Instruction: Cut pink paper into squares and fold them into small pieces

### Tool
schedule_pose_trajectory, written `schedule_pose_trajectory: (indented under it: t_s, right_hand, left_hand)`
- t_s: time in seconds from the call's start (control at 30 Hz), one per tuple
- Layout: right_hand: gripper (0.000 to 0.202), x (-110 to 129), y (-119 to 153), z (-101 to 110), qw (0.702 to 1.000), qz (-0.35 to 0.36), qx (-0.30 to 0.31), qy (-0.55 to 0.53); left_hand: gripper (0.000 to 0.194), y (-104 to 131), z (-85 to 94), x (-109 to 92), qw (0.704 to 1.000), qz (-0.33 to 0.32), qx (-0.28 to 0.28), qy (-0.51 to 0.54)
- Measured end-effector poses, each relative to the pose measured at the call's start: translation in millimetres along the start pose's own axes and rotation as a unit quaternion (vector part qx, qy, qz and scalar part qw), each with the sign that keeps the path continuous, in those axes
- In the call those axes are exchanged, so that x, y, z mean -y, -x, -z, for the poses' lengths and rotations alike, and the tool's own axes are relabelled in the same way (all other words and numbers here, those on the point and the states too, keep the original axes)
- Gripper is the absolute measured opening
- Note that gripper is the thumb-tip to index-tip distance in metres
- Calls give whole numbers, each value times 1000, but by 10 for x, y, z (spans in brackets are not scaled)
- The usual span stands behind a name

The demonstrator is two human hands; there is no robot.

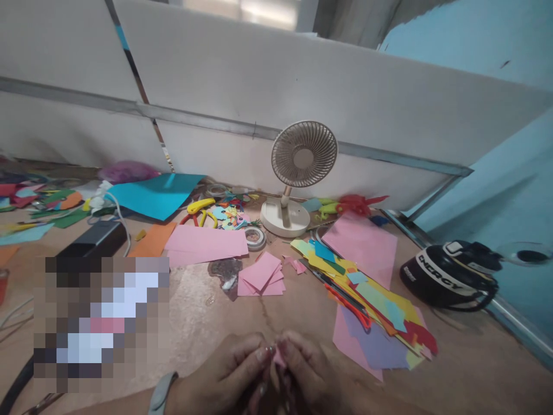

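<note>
Close to me at the bottom of the head view, my left hand (235,369) and my right hand (305,369) meet, both closed. Pinched between their thumbs and fingers is a small folded piece of pink paper (280,356); most of it is hidden by the fingers. Just beyond my hands lies a loose stack of pink paper pieces (261,274), with small pink scraps (294,264) to its right. Scissors with red-orange handles (352,305) rest on colored paper strips (375,297) to the right.
A small fan (285,219) stands at the back near a white panel. Right of it sits a black "ENERGY" jug (449,276). Pink sheets (207,242), a blue sheet (162,193), a tape roll (254,237) and yellow-handled scissors (201,214) lie across the back. A blurred-out patch covers the left.
</note>
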State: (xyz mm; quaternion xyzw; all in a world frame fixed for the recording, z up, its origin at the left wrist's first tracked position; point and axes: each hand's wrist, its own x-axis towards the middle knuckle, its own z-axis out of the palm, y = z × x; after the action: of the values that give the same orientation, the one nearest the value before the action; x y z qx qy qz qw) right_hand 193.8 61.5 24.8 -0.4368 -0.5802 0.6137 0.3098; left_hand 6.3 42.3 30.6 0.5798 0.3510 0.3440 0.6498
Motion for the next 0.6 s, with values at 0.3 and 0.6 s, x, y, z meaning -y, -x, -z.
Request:
schedule_pose_trajectory:
  t_s: [0.3,0.6]
  right_hand:
    - [63,92,-554,471,958,20,-282,-54]
    - [46,1,-638,492,972,107,-202,53]
  left_hand:
    - [65,-81,79,111,998,62,-27,2]
    - [65,-86,86,136,997,66,-43,5]
